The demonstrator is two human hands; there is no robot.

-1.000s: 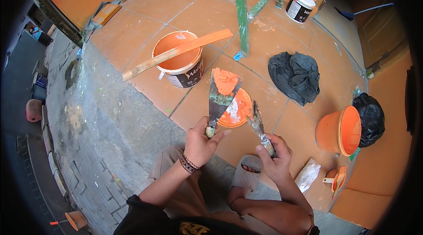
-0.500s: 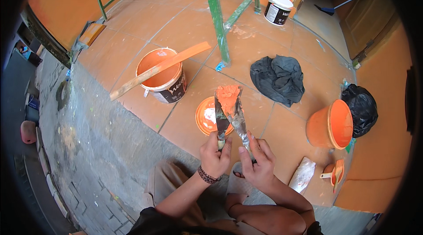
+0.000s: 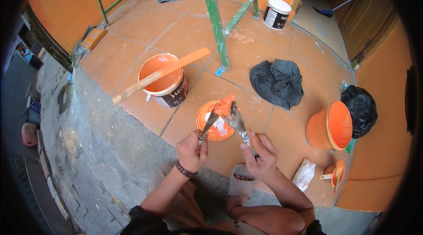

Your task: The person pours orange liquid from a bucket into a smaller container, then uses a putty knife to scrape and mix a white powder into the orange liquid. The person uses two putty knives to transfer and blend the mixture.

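My left hand is closed round the handle of a putty knife, its blade now seen nearly edge-on. In my right hand is a second, broader putty knife. A lump of orange putty sits at the blade tips, mostly against the right-hand knife. Just beneath the blades lies a round orange lid on the tiles, with a white smear on it.
An orange-stained bucket carries a wooden stick across its rim. Beyond stands a green ladder. Black cloth, an orange bucket, a black bag, a small orange cup and a white-lidded pail are to the right.
My left hand has moved left and slightly down, drawing its knife away and turning the blade. The putty has shifted toward the right-hand knife, which stays nearly in place.
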